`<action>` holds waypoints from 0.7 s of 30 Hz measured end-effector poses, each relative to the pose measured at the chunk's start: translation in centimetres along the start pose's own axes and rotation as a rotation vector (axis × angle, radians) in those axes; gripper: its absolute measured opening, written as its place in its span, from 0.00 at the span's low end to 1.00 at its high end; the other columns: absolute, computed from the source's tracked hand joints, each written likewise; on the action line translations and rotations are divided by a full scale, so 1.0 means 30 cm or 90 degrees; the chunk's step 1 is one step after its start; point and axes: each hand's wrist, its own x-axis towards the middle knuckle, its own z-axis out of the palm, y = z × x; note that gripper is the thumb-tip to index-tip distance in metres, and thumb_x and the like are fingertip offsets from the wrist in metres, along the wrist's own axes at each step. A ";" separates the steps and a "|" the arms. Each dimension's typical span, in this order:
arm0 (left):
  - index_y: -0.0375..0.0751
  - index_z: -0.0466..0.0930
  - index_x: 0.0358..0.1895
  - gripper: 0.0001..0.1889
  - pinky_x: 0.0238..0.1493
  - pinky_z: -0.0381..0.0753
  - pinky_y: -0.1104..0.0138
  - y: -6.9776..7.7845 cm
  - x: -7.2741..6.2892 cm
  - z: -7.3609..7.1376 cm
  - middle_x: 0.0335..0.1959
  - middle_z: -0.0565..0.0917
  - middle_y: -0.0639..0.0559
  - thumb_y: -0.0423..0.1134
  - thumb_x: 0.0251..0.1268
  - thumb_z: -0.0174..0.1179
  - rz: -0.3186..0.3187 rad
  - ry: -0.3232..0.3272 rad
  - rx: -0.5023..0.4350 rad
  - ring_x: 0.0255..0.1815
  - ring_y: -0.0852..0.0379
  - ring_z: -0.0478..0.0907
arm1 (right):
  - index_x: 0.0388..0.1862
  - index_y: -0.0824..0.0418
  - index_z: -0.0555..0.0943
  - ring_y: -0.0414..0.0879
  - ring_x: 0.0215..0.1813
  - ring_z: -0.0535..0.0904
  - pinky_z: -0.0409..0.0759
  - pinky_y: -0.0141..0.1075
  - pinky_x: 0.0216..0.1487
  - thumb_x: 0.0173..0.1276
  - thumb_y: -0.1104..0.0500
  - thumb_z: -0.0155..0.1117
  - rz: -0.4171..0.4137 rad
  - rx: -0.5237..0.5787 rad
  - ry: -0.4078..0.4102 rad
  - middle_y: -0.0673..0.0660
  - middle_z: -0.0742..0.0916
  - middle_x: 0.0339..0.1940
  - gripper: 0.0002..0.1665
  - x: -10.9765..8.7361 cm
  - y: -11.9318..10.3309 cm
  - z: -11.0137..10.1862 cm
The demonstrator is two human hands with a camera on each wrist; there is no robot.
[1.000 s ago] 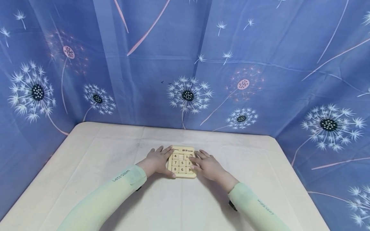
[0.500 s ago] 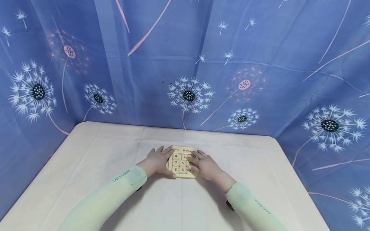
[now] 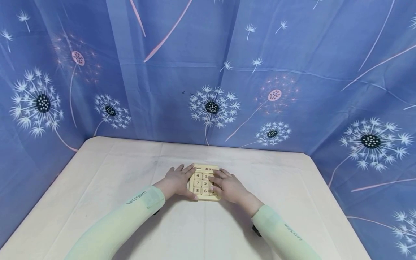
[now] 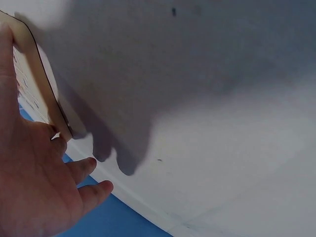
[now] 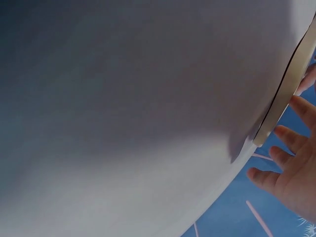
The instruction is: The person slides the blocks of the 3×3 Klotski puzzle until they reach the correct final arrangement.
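Left hand (image 3: 177,181) and right hand (image 3: 231,187) both show me loosely spread fingers. A dandelion-print curtain (image 3: 172,104) backs the pale worktop (image 3: 182,231); in from the middle of its far edge I see the number puzzle (image 3: 203,183), left thumb and forefinger on its left corners. Right fingers partly hide its right-hand tiles (image 3: 211,184) from me.

From here I can make out a left sleeve (image 3: 113,224) and right sleeve (image 3: 284,231) in pale yellow-green, mintier at the cuffs (image 3: 155,196), with dark lettering (image 3: 136,197) starting "Lets". A small black piece (image 3: 256,231) shows beneath each cuff; left hand (image 3: 177,181) and right hand (image 3: 231,187) are bare.
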 end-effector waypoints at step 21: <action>0.47 0.52 0.83 0.62 0.83 0.56 0.40 0.005 -0.008 -0.005 0.87 0.51 0.54 0.73 0.49 0.70 0.003 0.004 0.002 0.86 0.39 0.52 | 0.72 0.56 0.76 0.70 0.80 0.64 0.68 0.72 0.72 0.79 0.44 0.56 0.015 -0.002 -0.020 0.66 0.72 0.78 0.29 -0.002 -0.009 -0.018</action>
